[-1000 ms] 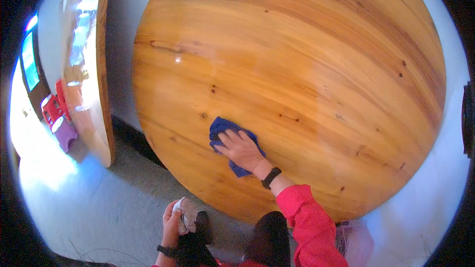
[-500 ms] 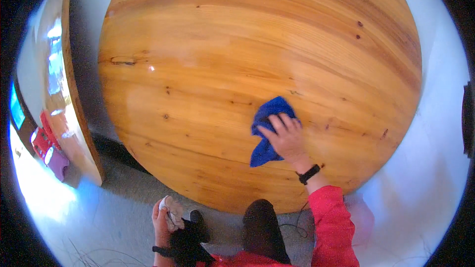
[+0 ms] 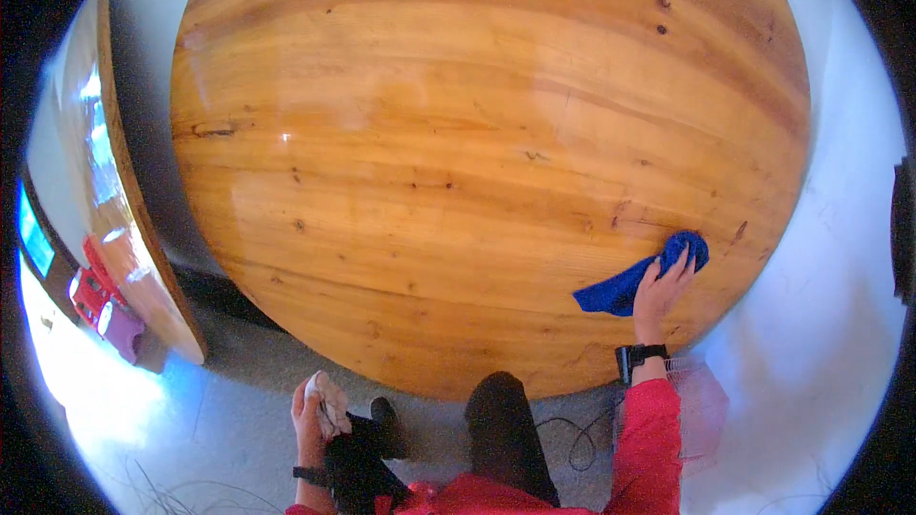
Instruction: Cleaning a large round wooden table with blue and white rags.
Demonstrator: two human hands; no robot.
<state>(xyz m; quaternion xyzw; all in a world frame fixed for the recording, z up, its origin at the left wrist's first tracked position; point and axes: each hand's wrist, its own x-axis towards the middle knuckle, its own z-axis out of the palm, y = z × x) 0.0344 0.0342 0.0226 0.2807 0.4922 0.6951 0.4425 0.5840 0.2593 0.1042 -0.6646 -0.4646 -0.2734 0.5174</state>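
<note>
Down at the near right edge of the round wooden table (image 3: 458, 162) lies a blue cloth (image 3: 630, 281), bunched at its far end and trailing flat toward the person's left. The right hand (image 3: 660, 294) presses on it from above with fingers spread flat over the fabric, palm down, the cloth showing on both sides of the fingers. A black wrist strap (image 3: 639, 356) sits just behind that hand, and a red sleeve (image 3: 649, 439) runs back from it to the lower edge of the view. The tabletop is glossy, with dark knots and long grain bands. Below the table's rim, over the grey floor (image 3: 229, 420), the left hand (image 3: 315, 410) hangs at the person's side, curled around something pale and crumpled (image 3: 329, 399); what it is cannot be told. A dark band circles that wrist too. Thin black cables (image 3: 572, 439) lie on the floor near the person's dark legs. Well off to the left stands a second wooden tabletop (image 3: 124, 229), seen edge-on, with red and pink objects (image 3: 100, 310) beside it.
</note>
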